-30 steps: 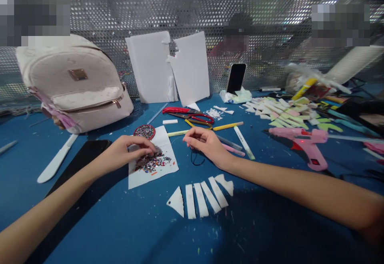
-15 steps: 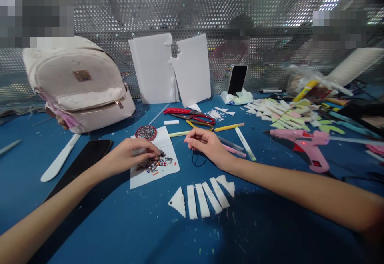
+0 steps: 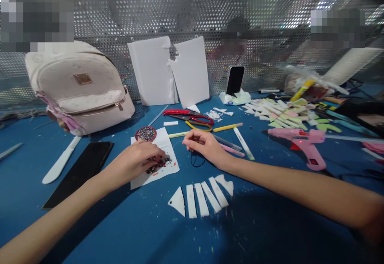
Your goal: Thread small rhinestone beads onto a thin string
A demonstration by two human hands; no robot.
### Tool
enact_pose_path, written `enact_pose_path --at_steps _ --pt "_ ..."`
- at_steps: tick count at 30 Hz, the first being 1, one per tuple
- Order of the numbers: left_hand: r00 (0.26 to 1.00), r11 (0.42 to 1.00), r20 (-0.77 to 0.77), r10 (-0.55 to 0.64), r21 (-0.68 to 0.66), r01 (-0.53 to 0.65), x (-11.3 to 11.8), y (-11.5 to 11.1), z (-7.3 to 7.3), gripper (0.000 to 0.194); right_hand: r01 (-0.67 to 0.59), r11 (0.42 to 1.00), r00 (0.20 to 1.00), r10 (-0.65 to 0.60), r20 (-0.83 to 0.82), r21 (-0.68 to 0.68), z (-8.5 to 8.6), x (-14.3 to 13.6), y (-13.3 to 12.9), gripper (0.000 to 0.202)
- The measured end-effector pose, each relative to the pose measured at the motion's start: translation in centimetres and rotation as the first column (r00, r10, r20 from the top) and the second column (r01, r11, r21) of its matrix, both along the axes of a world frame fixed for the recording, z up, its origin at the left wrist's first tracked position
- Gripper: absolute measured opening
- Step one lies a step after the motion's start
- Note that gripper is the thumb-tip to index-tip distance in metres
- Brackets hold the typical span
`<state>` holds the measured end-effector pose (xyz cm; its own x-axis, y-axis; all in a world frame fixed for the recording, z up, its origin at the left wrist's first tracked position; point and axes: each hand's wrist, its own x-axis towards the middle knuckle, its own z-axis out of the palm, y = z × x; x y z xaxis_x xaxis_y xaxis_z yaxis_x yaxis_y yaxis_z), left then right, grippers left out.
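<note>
On a white sheet of paper, my left hand touches a pile of small multicoloured beads with its fingers bent and apart. A round red-rimmed dish of beads stands just behind that hand. My right hand is closed in a pinch around a thin dark cord, whose loop hangs below the fingers. Several white pieces lie in a fish-bone-like row in front of the hands, beginning at the left with a pointed piece that has a small dark hole.
Behind the hands lie red-handled scissors and several markers. A pink glue gun and a heap of foam strips are at the right. At the left are a white backpack, a black phone and a white knife.
My left hand has moved slightly over the beads, its fingers now more bent, and the pile under them has shifted. My right hand stays nearly still with the cord.
</note>
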<state>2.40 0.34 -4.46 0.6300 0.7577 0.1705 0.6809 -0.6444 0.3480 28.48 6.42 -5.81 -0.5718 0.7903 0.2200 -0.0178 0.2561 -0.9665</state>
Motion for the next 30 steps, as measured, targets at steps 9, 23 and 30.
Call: enact_pose_path --at_steps 9,23,30 --pt "1.0 0.996 0.026 0.001 -0.091 0.001 0.1 -0.2 0.5 0.03 -0.01 1.0 1.0 0.011 -0.016 0.008 -0.1 0.0 0.1 0.015" --pt "0.871 0.96 0.404 0.28 -0.131 -0.248 1.1 -0.8 1.1 0.012 -0.02 1.0 1.0 0.02 -0.019 0.019 -0.2 0.0 0.1 0.015" --pt "0.638 0.879 0.61 0.47 -0.391 -0.274 3.0 -1.7 -1.4 0.011 -0.034 0.998 0.999 0.035 -0.02 0.047 -0.1 0.0 -0.1 0.015"
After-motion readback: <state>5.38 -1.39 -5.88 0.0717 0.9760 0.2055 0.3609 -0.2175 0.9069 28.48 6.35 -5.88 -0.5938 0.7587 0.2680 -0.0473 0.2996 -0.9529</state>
